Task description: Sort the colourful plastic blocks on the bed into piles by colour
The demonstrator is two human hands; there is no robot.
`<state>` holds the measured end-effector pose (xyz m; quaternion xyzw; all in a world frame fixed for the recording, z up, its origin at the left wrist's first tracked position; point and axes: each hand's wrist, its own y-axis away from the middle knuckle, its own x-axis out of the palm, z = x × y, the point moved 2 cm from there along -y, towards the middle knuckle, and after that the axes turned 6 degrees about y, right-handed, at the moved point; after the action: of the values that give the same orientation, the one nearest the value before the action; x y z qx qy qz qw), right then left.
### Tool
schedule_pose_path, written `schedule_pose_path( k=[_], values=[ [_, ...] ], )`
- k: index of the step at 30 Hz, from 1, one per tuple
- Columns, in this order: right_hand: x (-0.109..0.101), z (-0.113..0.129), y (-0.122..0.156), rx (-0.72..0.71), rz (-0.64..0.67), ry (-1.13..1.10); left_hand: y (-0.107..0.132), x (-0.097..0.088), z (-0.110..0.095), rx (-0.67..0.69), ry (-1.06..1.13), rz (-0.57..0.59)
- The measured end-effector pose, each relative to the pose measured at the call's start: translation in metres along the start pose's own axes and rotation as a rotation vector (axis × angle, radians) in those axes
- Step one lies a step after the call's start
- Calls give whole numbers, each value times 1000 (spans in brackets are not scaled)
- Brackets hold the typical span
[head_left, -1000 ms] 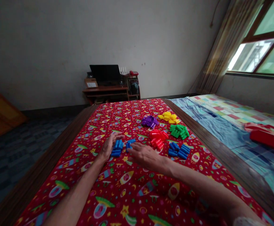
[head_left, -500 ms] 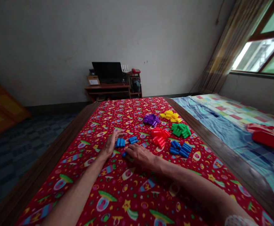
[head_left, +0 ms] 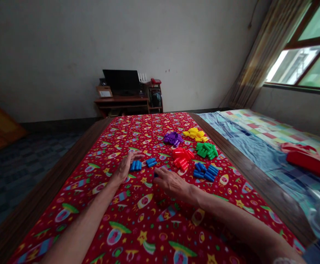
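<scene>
My left hand [head_left: 126, 165] rests on the red patterned tablecloth with its fingers stretched out and apart. Right beside it lies a group of blue tube-shaped plastic blocks [head_left: 136, 166], and a smaller blue group [head_left: 151, 162] sits a little to the right. My right hand [head_left: 167, 179] has its fingers curled down around a blue plastic block [head_left: 156, 175], mostly hidden by the fingers. Farther right are a heap of red blocks [head_left: 182, 158] and more blue blocks [head_left: 206, 172].
Purple blocks [head_left: 173, 138], yellow blocks [head_left: 195, 134] and green blocks [head_left: 206, 150] lie in separate heaps toward the table's far right. The tablecloth [head_left: 146, 234] leaves a dark wooden edge [head_left: 237, 168] showing. A bed [head_left: 259, 146] stands on the right, a monitor [head_left: 121, 81] at the back.
My right hand has moved to the right, away from the small blue group, taking the blue block with it. My left hand stays beside its blue blocks. The view has shifted slightly.
</scene>
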<state>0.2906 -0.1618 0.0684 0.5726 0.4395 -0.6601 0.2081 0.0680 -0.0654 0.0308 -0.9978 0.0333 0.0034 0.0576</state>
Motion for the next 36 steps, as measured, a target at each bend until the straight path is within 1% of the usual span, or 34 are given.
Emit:
schedule_pose_path(
  k=[3,5,7,10,12,13,14,16,19,21,24,26,28,29,31,33,34,35,36],
  values=[
    [-9,-15,10,59,-74,-46,2,2,-4,-4,-3,5],
    [-21,-34,31,158,-185,-85,2,3,-5,-7,-7,8],
    [-33,-56,61,317,-298,-100,2,3,-6,-11,-8,8],
    [-46,-89,109,637,-397,-101,0,2,-4,-19,-10,7],
    [-47,-105,133,829,-434,-116,-1,2,-3,-20,-12,4],
    [-46,-110,142,897,-445,-125,-1,2,-3,-22,-13,0],
    [-44,-113,149,944,-448,-135,0,3,-4,-25,-13,-4],
    [-38,-115,156,986,-436,-154,1,4,-6,-31,-16,-11],
    [-31,-112,163,973,-407,-167,4,5,-10,-24,-22,-9],
    [-30,-110,166,944,-412,-151,5,6,-11,-20,-26,-1],
    [-35,-108,165,898,-441,-106,4,5,-10,-17,-31,3],
    [-42,-105,156,856,-470,-78,4,5,-9,-15,-24,1],
    [-49,-96,138,801,-477,-76,3,5,-8,-16,-16,-1],
    [-50,-90,125,755,-457,-97,3,5,-8,-17,-16,-2],
    [-48,-71,94,597,-365,-174,2,4,-7,-15,-27,-9],
    [-36,-46,62,378,-227,-231,2,3,-6,-8,-35,-13],
    [-27,-34,47,281,-152,-219,2,3,-5,-5,-34,-11],
    [-17,-22,34,227,-89,-166,2,2,-4,-3,-29,-8],
    [-6,-12,24,209,-33,-91,2,2,-3,-1,-21,-3]
  ],
)
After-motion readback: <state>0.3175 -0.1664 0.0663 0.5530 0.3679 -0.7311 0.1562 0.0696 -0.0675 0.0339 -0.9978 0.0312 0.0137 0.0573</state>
